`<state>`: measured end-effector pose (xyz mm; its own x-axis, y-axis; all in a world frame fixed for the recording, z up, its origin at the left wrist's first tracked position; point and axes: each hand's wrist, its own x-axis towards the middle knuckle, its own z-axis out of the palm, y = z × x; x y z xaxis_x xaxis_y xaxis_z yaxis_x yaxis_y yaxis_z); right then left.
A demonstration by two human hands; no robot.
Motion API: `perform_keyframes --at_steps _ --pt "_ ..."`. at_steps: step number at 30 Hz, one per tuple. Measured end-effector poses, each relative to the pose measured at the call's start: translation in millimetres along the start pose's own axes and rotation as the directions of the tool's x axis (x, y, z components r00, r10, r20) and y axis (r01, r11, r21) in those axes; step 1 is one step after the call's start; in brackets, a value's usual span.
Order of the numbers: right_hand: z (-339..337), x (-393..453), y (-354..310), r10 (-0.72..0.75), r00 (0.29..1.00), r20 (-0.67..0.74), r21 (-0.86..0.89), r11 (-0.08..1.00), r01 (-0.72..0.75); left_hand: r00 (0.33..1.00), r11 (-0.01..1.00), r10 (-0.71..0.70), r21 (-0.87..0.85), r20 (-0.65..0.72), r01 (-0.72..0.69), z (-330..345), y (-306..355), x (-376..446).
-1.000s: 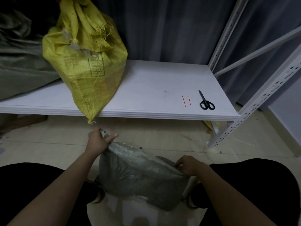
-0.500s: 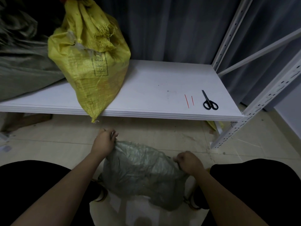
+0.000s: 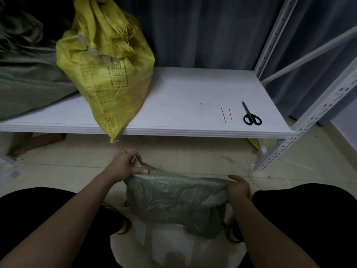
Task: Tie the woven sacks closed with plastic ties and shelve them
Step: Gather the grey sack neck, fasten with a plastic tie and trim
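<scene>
Both forearms are extended fwd and down from the bottom corners, bare, converging on the grey sack [image 3: 173,202] held low over the floor [image 3: 63,161] between the knees. Left hand [image 3: 125,167] is clenched on the sack's upper-left corner, thumb laid across the fabric, knuckles up. Right hand [image 3: 238,187] is closed on the upper-right edge, fingers curled over the rim, wrist bent inward. Sack mouth edge is stretched roughly left-right between the 2 hands, left end higher; body hangs down toward the camera, so the long axis can't be told for sure.

Largest to smallest, counted:
- 1 white shelf [image 3: 183,93] w/ perforated metal uprights [image 3: 309,120] on the right; dark curtain [image 3: 202,31] behind.
- 1 big grey-green sack [image 3: 25,78] lying at the shelf's far left, partly cut off by the frame.
- 1 yellow woven sack [image 3: 108,74] standing on the shelf, left of centre, neck gathered at top, bottom corner hanging over the front edge and pointing down at the floor. Long axis near vertical, tilted. Printed stamp faces the camera.
- 1 grey sack in hands, as noted.
- 1 white sheet or bag [image 3: 173,246] is seen on the floor under the held sack.
- 1 pr black scissors [image 3: 251,116] on the shelf's right part, tips pointing away, handles toward the front edge.
- 2 red plastic ties [image 3: 223,116], just left of the scissors, lying nearly parallel, front-to-back; left one longer.
</scene>
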<state>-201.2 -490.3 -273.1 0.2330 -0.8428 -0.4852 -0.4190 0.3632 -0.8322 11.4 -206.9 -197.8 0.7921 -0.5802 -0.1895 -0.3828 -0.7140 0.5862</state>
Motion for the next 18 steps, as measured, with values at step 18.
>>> perform_keyframes --at_steps 18 --pt "6.6 -9.7 -6.4 -0.216 0.572 0.791 -0.543 0.183 0.819 0.951 0.978 -0.051 0.178 -0.305 0.109 24.4 17.2 11.9"
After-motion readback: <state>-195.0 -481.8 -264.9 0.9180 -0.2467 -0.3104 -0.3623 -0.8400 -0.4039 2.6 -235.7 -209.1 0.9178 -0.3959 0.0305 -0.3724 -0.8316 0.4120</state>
